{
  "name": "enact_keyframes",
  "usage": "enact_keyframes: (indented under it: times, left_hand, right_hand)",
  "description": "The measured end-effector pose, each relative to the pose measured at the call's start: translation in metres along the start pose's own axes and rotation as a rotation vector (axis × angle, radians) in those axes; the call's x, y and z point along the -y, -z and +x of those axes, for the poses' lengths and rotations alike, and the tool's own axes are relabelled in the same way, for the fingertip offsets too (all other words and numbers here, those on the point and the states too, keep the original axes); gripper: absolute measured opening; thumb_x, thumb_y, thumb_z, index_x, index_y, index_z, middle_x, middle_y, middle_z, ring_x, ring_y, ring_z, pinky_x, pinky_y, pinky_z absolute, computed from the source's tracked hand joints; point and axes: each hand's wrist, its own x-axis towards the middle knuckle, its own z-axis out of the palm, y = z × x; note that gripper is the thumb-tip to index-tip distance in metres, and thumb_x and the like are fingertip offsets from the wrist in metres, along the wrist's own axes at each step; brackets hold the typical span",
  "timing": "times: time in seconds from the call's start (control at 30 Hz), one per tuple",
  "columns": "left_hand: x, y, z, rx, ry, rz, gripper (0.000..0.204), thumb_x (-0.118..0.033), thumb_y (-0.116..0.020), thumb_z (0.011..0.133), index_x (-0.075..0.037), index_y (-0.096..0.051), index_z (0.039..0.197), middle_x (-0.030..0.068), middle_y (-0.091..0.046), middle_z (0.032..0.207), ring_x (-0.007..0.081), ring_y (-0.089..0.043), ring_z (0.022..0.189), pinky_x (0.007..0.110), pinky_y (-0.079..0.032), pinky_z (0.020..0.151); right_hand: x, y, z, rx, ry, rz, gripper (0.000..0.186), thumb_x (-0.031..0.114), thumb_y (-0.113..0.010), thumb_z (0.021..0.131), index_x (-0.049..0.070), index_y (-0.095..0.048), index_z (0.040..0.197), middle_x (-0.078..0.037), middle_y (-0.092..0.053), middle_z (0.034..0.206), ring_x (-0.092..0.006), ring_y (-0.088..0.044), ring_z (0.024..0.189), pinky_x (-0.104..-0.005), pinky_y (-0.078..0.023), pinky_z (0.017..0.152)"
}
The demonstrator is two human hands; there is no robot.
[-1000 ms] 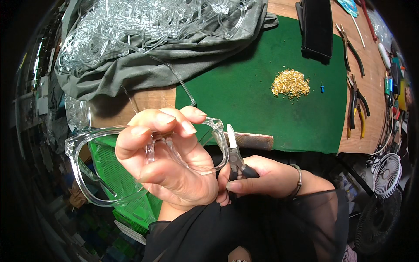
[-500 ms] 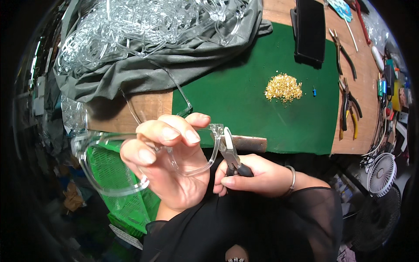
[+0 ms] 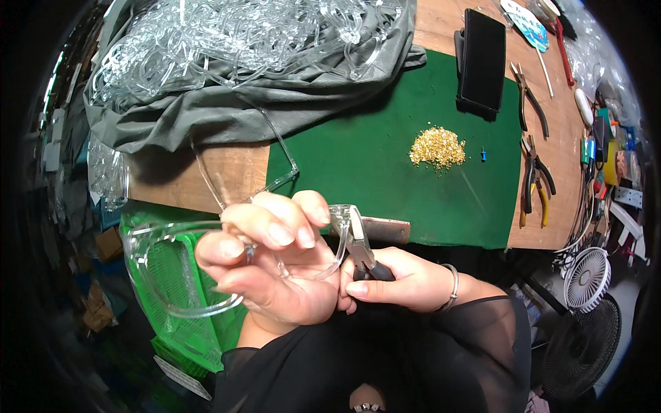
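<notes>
My left hand [image 3: 289, 282] is raised palm up with its fingers curled round a clear plastic eyeglass frame [image 3: 196, 312]. One lens rim sticks out to the left of the fingers; the other is partly hidden by them. My right hand [image 3: 406, 279] grips pliers [image 3: 362, 253] with dark handles and a white pad on one jaw. Their jaws are at the frame's right end corner, overlapping it in view. Whether they clamp it I cannot tell. Beyond my left fingers, a second clear frame [image 3: 279, 180] lies at the mat's left edge.
Clear frames [image 3: 241, 41] are heaped on grey cloth [image 3: 200, 120]. The green mat [image 3: 358, 158] bears tiny gold pieces [image 3: 438, 148], a blue pushpin [image 3: 483, 156] and a black phone-like device [image 3: 482, 62]. Two more pliers [image 3: 530, 103] lie right, near a small fan [image 3: 586, 279]. A green crate [image 3: 206, 337] stands lower left.
The bench items appear shifted slightly left and down in view. My left thumb now shows more plainly against the frame, and the pliers' jaws sit a little closer to the frame's corner.
</notes>
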Motion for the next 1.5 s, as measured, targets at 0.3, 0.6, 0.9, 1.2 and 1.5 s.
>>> enact_keyframes:
  times: [0.3, 0.6, 0.9, 1.2, 1.5]
  left_hand:
    - [0.009, 0.009, -0.003, 0.205, -0.187, 0.040, 0.030, -0.036, -0.045, 0.091, -0.011, -0.042, 0.108, 0.0112, -0.052, 0.085, 0.0204, -0.053, 0.067, 0.038, -0.049, 0.061]
    - [-0.016, 0.026, 0.013, 0.158, 0.270, -0.062, 0.040, -0.042, -0.032, 0.095, -0.011, -0.042, 0.118, 0.0086, -0.057, 0.086, 0.0189, -0.054, 0.071, 0.040, -0.048, 0.075]
    - [-0.016, -0.003, -0.009, 0.102, 0.838, 0.086, 0.056, -0.003, -0.050, 0.083, 0.002, -0.026, 0.133, 0.0233, -0.057, 0.108, 0.0222, -0.064, 0.071, 0.031, -0.054, 0.065]
    - [-0.014, 0.001, -0.019, 0.331, 1.135, -0.036, 0.048, 0.007, -0.048, 0.083, 0.004, -0.030, 0.128, 0.0216, -0.055, 0.110, 0.0173, -0.062, 0.074, 0.025, -0.050, 0.070]
    - [-0.010, 0.004, -0.015, 0.507, 1.170, -0.088, 0.048, 0.000, -0.045, 0.088, 0.001, -0.028, 0.132, 0.0153, -0.049, 0.115, 0.0101, -0.056, 0.081, 0.023, -0.047, 0.076]
  right_hand:
    - [-0.007, 0.003, 0.004, -0.078, 0.038, -0.117, 0.032, 0.033, -0.051, 0.091, 0.003, -0.051, 0.082, -0.001, -0.054, 0.070, -0.0081, -0.051, 0.065, -0.0231, -0.044, 0.061]
    - [0.017, 0.031, -0.051, -0.499, 0.046, -1.046, 0.021, 0.022, -0.060, 0.082, 0.003, -0.057, 0.091, -0.013, -0.061, 0.085, -0.0239, -0.061, 0.080, -0.0329, -0.047, 0.071]
    - [0.014, 0.107, -0.041, -1.024, 0.158, -1.705, 0.015, 0.004, -0.059, 0.071, 0.005, -0.055, 0.085, -0.011, -0.053, 0.082, -0.0308, -0.054, 0.079, -0.0390, -0.043, 0.069]
    - [0.012, 0.105, -0.037, -1.037, 0.193, -1.749, 0.015, 0.008, -0.063, 0.071, 0.007, -0.055, 0.084, -0.009, -0.052, 0.079, -0.0290, -0.054, 0.073, -0.0372, -0.040, 0.066]
    - [0.040, 0.076, -0.051, -1.001, 0.300, -1.263, 0.011, -0.006, -0.055, 0.073, 0.002, -0.052, 0.081, -0.009, -0.052, 0.073, -0.0202, -0.053, 0.063, -0.0272, -0.043, 0.060]
